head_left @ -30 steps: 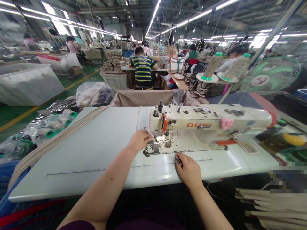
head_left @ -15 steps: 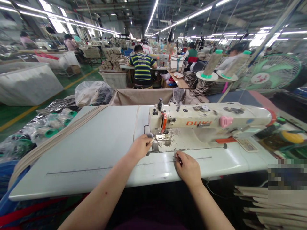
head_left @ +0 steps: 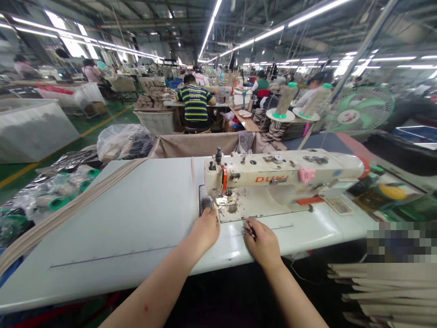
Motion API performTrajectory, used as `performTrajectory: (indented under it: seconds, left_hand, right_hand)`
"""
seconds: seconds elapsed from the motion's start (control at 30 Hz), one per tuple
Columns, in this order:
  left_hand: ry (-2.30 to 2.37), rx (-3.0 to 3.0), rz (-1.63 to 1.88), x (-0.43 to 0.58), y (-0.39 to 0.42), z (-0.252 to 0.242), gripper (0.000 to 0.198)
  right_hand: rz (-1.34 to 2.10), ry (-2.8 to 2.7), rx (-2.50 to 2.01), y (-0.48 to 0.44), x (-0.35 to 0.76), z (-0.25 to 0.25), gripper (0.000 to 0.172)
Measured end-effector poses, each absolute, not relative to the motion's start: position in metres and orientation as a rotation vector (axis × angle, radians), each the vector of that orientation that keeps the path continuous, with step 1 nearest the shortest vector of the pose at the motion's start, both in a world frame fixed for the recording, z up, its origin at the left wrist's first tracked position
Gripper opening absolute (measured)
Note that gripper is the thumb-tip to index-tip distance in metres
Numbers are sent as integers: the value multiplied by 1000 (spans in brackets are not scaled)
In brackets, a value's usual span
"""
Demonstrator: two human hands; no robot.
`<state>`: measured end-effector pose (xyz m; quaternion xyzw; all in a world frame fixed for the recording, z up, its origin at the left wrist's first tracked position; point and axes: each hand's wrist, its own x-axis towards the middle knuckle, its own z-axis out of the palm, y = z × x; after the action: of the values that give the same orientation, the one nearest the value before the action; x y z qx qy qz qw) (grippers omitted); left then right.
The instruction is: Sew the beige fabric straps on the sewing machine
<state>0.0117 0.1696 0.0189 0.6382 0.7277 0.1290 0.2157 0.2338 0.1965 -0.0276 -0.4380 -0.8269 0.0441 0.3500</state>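
Note:
My left hand is closed at the left end of the sewing machine bed, beside a dark gap and a grey metal part. A pale edge shows by its fingers; what they grip is hidden. Just behind, a narrow beige strap runs down the tabletop toward the machine's left side. My right hand rests at the front of the bed, curled around small dark-handled thread snips, their thin metal tips pointing left. Above the needle plate stands the presser area with its orange guard.
Long beige straps drape over the table's left side. Wrapped thread cones lie beyond it. Two large cones and a green fan stand behind right. A fabric-lined bin sits behind the table; a co-worker sits farther back.
The view has shifted slightly. My left hand has drawn a little toward me from the needle plate, uncovering the grey part and dark gap. My right hand still holds the snips.

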Motion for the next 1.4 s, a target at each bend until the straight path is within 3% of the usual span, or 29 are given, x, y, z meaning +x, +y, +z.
performTrajectory:
  seconds: [0.13, 0.23, 0.37, 0.53, 0.67, 0.87, 1.0, 1.17, 1.3, 1.4]
  left_hand:
    - [1965, 1800, 314, 14, 158, 15, 64]
    - [1943, 1853, 320, 13, 151, 12, 70]
    - [1944, 2004, 433, 11, 147, 5, 63]
    - [1845, 2015, 522, 14, 144, 0, 75]
    - [1798, 2006, 552, 16, 139, 3, 64]
    - [1783, 2037, 491, 15, 137, 8, 47]
    - [1780, 2065, 450, 17, 137, 11, 39]
    - [1795, 2101, 433, 19, 138, 9, 40]
    - [1810, 2118, 390, 22, 139, 13, 38]
    - [1838, 2082, 320, 25, 138, 19, 39]
  right_hand:
    - [351, -1987, -1048, 202, 239, -11, 21]
    - [342, -1902, -1028, 209, 245, 18, 24]
    - [96, -1844, -990, 227, 254, 68, 25]
    - [-279, -1907, -1016, 259, 261, 124, 33]
    - [-405, -2071, -1098, 283, 264, 151, 39]
    - [-473, -2116, -1055, 296, 274, 176, 31]
    - [-473, -2207, -1032, 296, 277, 181, 49]
    - [-469, -2261, -1005, 296, 279, 187, 50]
    - [-475, -2226, -1000, 300, 277, 190, 67]
    - [-404, -2321, -1020, 304, 276, 188, 63]
